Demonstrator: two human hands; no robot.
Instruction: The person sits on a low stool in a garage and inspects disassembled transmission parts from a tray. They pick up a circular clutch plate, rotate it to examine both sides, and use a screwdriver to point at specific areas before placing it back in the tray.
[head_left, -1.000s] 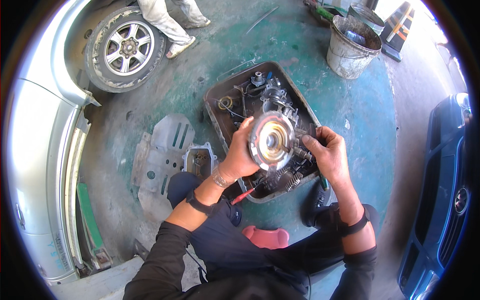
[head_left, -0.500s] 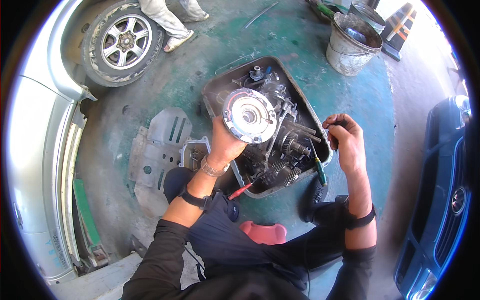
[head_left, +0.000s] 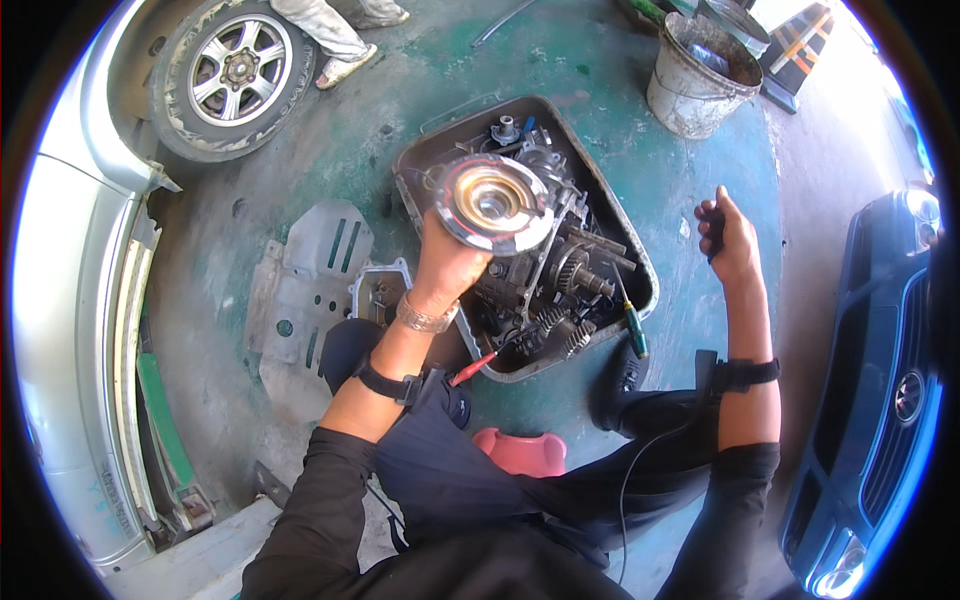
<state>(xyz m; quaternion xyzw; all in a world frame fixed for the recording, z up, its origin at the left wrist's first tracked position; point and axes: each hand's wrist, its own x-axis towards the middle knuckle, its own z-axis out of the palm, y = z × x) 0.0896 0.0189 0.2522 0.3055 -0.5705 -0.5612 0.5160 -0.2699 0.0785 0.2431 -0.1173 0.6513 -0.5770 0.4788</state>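
My left hand [head_left: 448, 262] grips a round metal gearbox part [head_left: 493, 204] by its near left edge. Its stepped, ringed face with a central hole points up toward me, above a dark metal tray [head_left: 640, 262]. Beneath it in the tray lies a gearbox casing with gears [head_left: 572, 270] and shafts, partly covered by the round part. Off to the right of the tray, over the floor, my right hand [head_left: 735, 240] is raised with its fingers curled closed. The fingertips look blackened, and whatever they may hold is hidden.
A green-handled screwdriver [head_left: 636, 332] and a red-handled tool [head_left: 473, 368] lean at the tray's near edge. Left are a flat metal plate [head_left: 310, 262] and an open cover [head_left: 383, 284]. A dirty bucket [head_left: 690, 95], a wheel [head_left: 232, 80], a blue car [head_left: 880, 370] and another person's legs [head_left: 325, 30] surround the area.
My right hand has moved right and farther out, away from the tray's edge, and its fingers have curled in. The round part in my left hand has tilted, and its face catches the light differently.
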